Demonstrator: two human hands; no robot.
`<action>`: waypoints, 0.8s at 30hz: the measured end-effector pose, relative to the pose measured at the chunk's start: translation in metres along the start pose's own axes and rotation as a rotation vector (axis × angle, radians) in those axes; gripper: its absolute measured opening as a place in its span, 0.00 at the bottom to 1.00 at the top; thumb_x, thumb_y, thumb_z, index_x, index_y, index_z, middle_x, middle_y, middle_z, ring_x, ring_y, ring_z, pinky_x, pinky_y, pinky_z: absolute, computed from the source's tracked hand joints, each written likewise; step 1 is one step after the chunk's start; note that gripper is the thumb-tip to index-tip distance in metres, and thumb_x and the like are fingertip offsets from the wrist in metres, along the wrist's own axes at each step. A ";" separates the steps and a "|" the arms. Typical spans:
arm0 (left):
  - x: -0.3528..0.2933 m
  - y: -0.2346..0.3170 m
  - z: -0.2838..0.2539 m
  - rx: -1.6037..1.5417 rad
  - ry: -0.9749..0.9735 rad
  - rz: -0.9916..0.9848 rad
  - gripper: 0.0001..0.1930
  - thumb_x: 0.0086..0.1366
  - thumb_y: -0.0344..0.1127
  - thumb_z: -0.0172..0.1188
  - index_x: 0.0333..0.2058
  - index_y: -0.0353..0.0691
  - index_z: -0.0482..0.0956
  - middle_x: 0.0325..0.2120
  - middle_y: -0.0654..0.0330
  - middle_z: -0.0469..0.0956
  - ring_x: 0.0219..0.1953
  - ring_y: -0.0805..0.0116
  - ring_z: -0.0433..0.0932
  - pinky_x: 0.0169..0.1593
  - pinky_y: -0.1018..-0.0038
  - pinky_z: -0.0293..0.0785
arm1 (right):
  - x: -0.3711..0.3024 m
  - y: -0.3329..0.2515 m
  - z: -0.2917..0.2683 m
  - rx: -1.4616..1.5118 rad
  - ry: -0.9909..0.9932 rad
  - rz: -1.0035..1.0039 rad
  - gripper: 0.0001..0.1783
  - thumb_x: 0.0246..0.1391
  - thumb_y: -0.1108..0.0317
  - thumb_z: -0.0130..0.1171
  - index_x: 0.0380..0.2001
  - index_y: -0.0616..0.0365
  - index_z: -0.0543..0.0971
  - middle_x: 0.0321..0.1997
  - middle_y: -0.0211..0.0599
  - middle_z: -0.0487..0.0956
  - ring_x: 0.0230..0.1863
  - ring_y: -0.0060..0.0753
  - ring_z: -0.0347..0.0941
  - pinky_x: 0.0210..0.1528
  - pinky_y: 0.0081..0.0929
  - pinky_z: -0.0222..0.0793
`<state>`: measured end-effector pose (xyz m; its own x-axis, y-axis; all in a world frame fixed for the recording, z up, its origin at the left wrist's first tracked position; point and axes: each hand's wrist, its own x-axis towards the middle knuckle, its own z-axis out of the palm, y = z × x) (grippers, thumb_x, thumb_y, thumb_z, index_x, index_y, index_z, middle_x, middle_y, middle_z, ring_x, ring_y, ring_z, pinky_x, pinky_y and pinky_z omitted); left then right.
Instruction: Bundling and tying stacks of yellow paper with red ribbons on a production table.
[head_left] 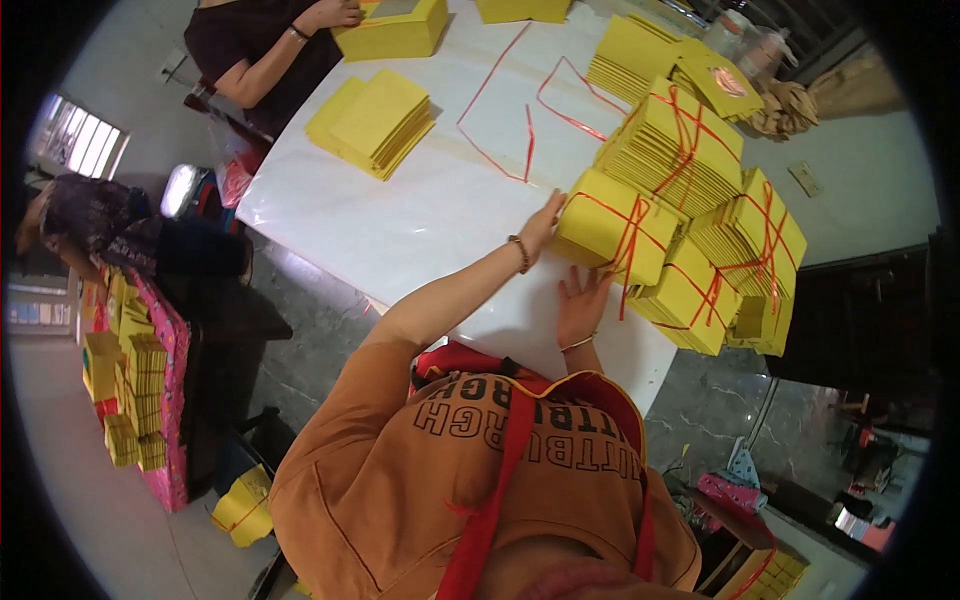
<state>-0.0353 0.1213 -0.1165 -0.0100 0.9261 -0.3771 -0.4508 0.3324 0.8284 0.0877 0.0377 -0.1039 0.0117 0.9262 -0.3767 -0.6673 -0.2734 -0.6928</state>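
On the right of the white table [400, 235] stands a group of yellow paper bundles tied with red string. My left hand [543, 222] lies along the left side of the nearest tied bundle [600, 215], fingers stretched out. Against that bundle's near edge rests my right hand [582, 308], its fingers spread and palm on the table side. Behind it is a taller tied bundle [690, 140]; another tied bundle [695, 290] sits close to my right hand, and one more [755, 230] is further right. The undersides of these bundles are hidden.
Loose red string [490, 80] lies across the far table. An untied yellow stack [375, 120] sits left of it. A co-worker's hand [335, 14] touches a yellow stack [395, 30] at the far edge. More yellow stacks [140, 370] rest on a pink-covered table [178, 400].
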 end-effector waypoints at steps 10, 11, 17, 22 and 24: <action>-0.054 -0.007 -0.056 0.106 0.029 -0.152 0.19 0.60 0.47 0.50 0.46 0.42 0.71 0.36 0.66 0.73 0.33 0.79 0.71 0.35 0.80 0.66 | -0.041 0.004 -0.023 -0.352 -0.144 0.390 0.23 0.57 0.53 0.42 0.52 0.54 0.64 0.47 0.30 0.70 0.47 0.26 0.66 0.48 0.27 0.61; -0.054 -0.008 -0.057 0.113 0.003 -0.154 0.18 0.61 0.44 0.50 0.45 0.41 0.71 0.35 0.65 0.74 0.32 0.79 0.72 0.35 0.81 0.67 | -0.041 0.003 -0.026 -0.344 -0.136 0.382 0.23 0.57 0.53 0.42 0.52 0.54 0.64 0.47 0.30 0.70 0.47 0.26 0.66 0.48 0.27 0.61; -0.072 -0.019 -0.068 0.092 -0.083 -0.184 0.15 0.61 0.40 0.51 0.44 0.41 0.71 0.33 0.64 0.75 0.31 0.79 0.72 0.35 0.81 0.69 | -0.062 0.016 -0.051 -0.351 -0.114 0.439 0.21 0.57 0.56 0.45 0.52 0.53 0.65 0.47 0.32 0.70 0.47 0.28 0.66 0.48 0.29 0.62; -0.101 -0.024 -0.074 0.126 -0.182 -0.218 0.15 0.62 0.37 0.50 0.45 0.38 0.70 0.35 0.59 0.75 0.34 0.72 0.75 0.37 0.78 0.71 | -0.096 0.018 -0.072 -0.224 -0.046 0.502 0.21 0.55 0.57 0.49 0.50 0.54 0.67 0.45 0.34 0.71 0.45 0.31 0.67 0.47 0.31 0.64; -0.107 -0.029 -0.078 0.129 -0.206 -0.206 0.15 0.62 0.37 0.49 0.45 0.37 0.69 0.35 0.58 0.75 0.34 0.70 0.75 0.38 0.77 0.71 | -0.119 0.005 -0.076 -0.211 -0.022 0.510 0.21 0.55 0.57 0.49 0.49 0.55 0.67 0.45 0.34 0.71 0.45 0.31 0.67 0.47 0.32 0.64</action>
<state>-0.0906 -0.0017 -0.1321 0.2572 0.8490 -0.4615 -0.3077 0.5247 0.7937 0.1396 -0.0933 -0.1098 -0.2915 0.6671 -0.6855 -0.4206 -0.7331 -0.5345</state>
